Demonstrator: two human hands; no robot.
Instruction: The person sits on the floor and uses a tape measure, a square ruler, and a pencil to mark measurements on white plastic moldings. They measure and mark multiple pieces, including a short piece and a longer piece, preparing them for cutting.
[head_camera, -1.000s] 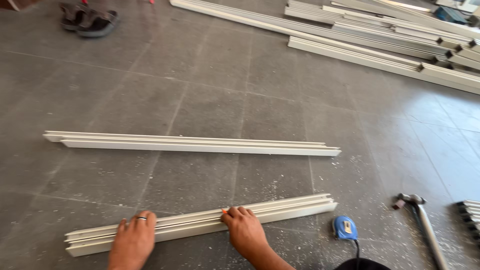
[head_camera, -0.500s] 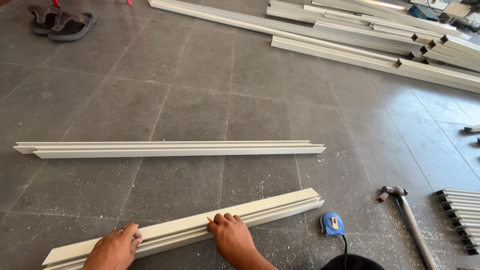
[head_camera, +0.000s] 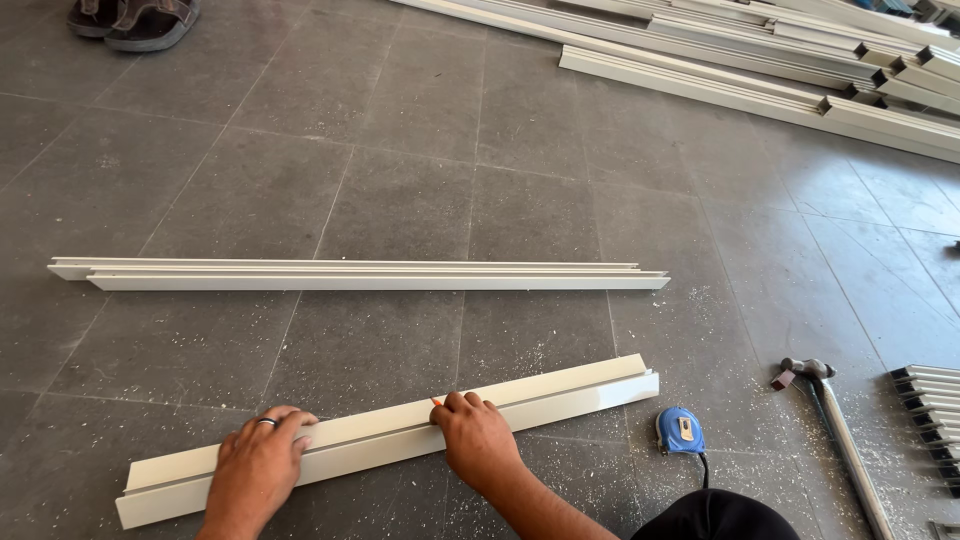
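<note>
A long white L-shaped profile (head_camera: 560, 392) lies slanted on the grey tiled floor right in front of me. My left hand (head_camera: 258, 468), with a ring on one finger, presses down on its left part, the fingers curled over the far edge. Near the middle of the profile my right hand (head_camera: 478, 440) rests with bent fingers, pinching what looks like a pencil; only its small orange tip (head_camera: 437, 402) shows against the raised flange. White dust and chips lie scattered on the tiles around the profile.
A pair of longer white profiles (head_camera: 360, 275) lies farther out. To my right are a blue tape measure (head_camera: 680, 430), a hammer (head_camera: 835, 410) and cut profile ends (head_camera: 930, 400). Stacked profiles (head_camera: 760, 70) run along the back, sandals (head_camera: 135, 20) sit at top left.
My view has dipped and drawn closer. My right hand went from lying flat on the profile to bent fingers with an orange tip showing. The left hand stays on the left part.
</note>
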